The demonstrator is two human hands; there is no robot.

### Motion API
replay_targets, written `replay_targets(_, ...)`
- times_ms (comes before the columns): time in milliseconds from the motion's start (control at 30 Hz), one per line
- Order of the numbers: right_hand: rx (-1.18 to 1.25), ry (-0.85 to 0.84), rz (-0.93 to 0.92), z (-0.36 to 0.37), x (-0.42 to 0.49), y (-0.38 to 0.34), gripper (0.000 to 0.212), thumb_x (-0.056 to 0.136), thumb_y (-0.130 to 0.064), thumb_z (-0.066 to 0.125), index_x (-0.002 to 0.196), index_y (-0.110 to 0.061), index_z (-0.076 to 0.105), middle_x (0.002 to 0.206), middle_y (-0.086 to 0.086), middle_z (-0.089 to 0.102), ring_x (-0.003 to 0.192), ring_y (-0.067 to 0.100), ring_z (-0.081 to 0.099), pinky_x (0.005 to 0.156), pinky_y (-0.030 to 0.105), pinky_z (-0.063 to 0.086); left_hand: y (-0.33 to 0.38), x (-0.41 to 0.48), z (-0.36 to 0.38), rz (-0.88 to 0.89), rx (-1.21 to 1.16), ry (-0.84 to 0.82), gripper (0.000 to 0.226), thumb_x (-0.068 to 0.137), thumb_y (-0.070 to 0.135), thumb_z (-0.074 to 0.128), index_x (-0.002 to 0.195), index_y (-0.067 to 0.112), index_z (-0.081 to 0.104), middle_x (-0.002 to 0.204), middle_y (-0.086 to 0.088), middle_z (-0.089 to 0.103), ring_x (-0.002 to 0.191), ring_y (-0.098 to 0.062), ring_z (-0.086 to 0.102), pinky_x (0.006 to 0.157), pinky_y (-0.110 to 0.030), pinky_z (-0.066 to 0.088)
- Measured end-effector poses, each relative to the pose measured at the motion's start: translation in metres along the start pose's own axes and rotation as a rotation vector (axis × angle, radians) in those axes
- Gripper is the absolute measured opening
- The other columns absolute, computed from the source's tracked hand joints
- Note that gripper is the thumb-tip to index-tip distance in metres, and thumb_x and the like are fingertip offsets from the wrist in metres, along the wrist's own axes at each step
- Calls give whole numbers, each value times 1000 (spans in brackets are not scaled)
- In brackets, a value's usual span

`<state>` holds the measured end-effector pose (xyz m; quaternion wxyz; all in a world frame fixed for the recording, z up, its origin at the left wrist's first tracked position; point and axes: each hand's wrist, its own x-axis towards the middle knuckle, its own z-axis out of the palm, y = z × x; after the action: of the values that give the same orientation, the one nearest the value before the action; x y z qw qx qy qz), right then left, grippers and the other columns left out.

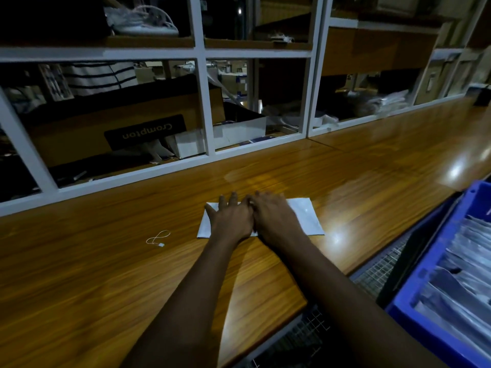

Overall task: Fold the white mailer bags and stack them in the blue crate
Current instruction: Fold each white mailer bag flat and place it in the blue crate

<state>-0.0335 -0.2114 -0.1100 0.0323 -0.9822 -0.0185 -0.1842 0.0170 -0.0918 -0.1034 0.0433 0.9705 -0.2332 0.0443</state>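
Note:
A folded white mailer bag lies flat on the wooden counter, a little past its middle. My left hand presses on the bag's left half with straight, spread fingers. Beside it and touching it, my right hand lies flat on the bag's middle. Both palms hide most of the bag; only its left edge and right end show. The blue crate stands at the lower right, off the counter's edge, with several white bags stacked inside it.
A thin white looped string with a small tag lies on the counter left of the bag. White-framed shelves with cardboard boxes rise along the counter's far side. A wire mesh surface sits below, between counter and crate.

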Motion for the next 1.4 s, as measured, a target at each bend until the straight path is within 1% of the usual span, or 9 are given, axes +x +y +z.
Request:
replay_targets(167,-90,-97,74,5,2,0,69,93,-42,5,135,-17,53,142,6,55,130,36,47,108,51,31,-1,0,-1,10,19,35,51,105,38,25,154,25,25,163,-10,20,148,-36,16,112,-65,19)
replay_targets(367,-163,-172,95,4,-1,-4,73,93,-44,7,151,-13,37,158,14,34,141,46,32,113,62,21,-8,-1,2,3,11,29,52,106,38,22,156,23,21,162,-15,18,148,-39,15,115,-60,18)
replay_targets(500,-163,-166,96,4,-3,-3,89,85,-48,-11,151,-14,37,160,14,31,143,45,30,114,61,20,-11,-1,5,2,9,51,53,106,39,21,156,22,21,161,-18,19,146,-43,18,115,-57,19)
replay_targets(667,-71,-160,204,3,-1,3,54,105,-44,23,151,-16,35,159,9,32,143,43,29,115,56,21,-25,4,8,-29,-36,-6,67,97,47,0,155,21,22,162,-17,19,147,-44,17,118,-54,18)
replay_targets(833,19,-232,423,0,-7,36,60,102,-55,20,151,-23,33,160,11,26,146,50,16,119,59,12,-46,24,28,-12,-12,-48,108,65,52,-29,153,19,24,163,-13,18,147,-45,15,118,-59,16)
replay_targets(967,-36,-172,530,-5,-17,34,60,101,-52,26,146,-17,41,158,20,28,143,54,18,116,66,10,-39,-9,6,-61,-2,-29,79,91,54,-11,155,23,21,161,-20,18,146,-47,16,118,-58,16)
replay_targets(1067,-73,8,402,-13,-26,24,59,103,-48,28,145,-10,43,160,24,26,148,49,15,116,65,11,-34,-30,-4,-23,4,124,57,103,50,17,154,26,26,158,-12,30,145,-37,24,116,-54,16)
replay_targets(1167,47,-113,147,-13,-29,21,101,83,-84,-4,155,-22,31,164,10,23,151,38,15,118,60,16,-37,-32,-2,163,8,70,59,102,56,15,156,31,20,162,-4,23,148,-31,19,118,-50,16)
replay_targets(1400,118,-338,296,-27,-34,22,111,61,-101,30,156,-44,16,167,-4,12,151,42,3,119,62,4,-47,-41,-12,95,-78,-195,82,78,85,17,151,53,-4,166,2,-5,150,-39,-4,120,-51,5)
